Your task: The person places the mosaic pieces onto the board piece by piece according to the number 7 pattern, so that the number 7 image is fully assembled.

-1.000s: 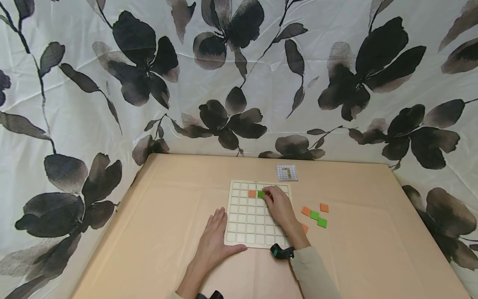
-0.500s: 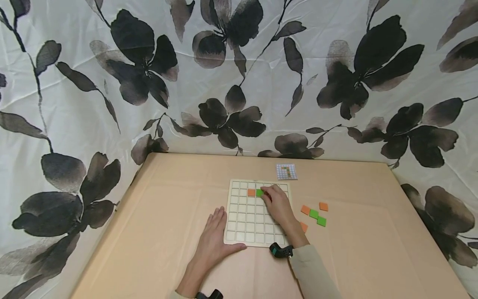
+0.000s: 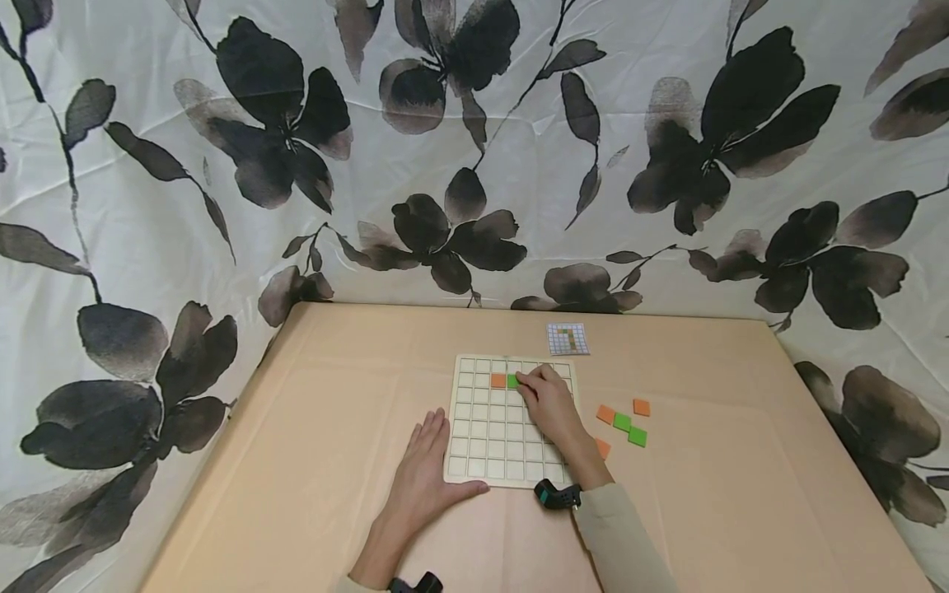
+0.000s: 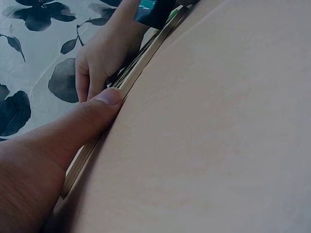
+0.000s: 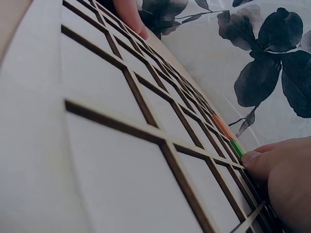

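Grid board (image 3: 485, 432) at lower frame centre is touched by the straight-fingered left hand (image 3: 424, 473); its green tile (image 3: 511, 381), pinched by the curled right hand (image 3: 552, 412), could be skewed by uneven pressure.

No text, label, brand or number can be read.

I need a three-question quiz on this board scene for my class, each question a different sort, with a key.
1. Multiple choice: in the head view, where is the printed grid card relative to the grid board? A) On it. B) Touching its near edge. C) Beyond its far edge.
2. Count: how many loose green tiles show beside the board?
3. Fill the gap: the green tile next to the board's orange tile is touched by the ____.
Key: 1 C; 2 two; 3 right hand.
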A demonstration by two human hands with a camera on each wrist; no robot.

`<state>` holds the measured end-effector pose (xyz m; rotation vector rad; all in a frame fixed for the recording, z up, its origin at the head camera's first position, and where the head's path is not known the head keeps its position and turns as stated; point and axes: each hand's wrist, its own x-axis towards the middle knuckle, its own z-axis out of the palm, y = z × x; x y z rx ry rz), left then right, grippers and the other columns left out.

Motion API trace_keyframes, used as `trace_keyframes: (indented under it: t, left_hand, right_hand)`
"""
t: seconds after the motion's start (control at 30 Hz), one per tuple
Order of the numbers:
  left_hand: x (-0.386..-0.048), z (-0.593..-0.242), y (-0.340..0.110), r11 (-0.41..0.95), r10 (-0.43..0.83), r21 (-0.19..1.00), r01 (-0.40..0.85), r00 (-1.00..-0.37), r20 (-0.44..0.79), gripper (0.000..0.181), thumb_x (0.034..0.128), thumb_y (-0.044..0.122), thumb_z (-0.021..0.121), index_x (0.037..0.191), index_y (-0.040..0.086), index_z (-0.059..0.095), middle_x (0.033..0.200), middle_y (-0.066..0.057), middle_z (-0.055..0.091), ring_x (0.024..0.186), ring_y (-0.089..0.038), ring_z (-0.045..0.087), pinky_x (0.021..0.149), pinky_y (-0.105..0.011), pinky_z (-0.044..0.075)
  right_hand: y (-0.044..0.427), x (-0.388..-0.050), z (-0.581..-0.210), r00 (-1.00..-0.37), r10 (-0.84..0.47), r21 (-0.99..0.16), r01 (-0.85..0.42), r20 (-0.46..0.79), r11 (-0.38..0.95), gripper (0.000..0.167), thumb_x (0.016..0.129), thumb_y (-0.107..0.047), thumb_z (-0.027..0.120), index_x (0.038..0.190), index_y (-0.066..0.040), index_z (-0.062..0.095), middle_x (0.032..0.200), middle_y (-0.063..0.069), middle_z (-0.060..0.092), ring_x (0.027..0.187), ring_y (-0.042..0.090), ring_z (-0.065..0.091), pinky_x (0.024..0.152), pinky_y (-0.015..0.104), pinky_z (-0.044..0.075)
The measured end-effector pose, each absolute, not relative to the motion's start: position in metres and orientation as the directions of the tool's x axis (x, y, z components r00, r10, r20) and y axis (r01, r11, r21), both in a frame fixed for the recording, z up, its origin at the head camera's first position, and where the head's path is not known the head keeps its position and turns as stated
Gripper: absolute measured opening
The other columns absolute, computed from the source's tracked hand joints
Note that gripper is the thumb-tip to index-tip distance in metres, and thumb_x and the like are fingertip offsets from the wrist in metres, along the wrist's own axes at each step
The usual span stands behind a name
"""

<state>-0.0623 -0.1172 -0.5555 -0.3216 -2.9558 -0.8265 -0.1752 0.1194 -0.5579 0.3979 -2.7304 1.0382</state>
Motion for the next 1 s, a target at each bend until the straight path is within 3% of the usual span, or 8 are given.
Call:
trace_keyframes:
  t: [1.0]
  left_hand:
    - [-0.0676,-0.5537,-0.1207,0.837,0.193,0.503,0.217,-0.976,0.101,0.125,0.0654,0.077,0.075,0.153,-0.004,0.035,0.164,-0.019,0.029,0.155,-0.03,0.023,0.131,-0.04,0.017]
  right_hand:
    - [0.1172,-0.1727,-0.5505,-0.95,-0.174,-0.618,-0.301,0.259,0.726,0.019,0.095,-0.012,0.068,0.111,-0.006,0.076,0.104,0.007,0.064,0.092,0.021,0.063,0.073,0.034,0.058]
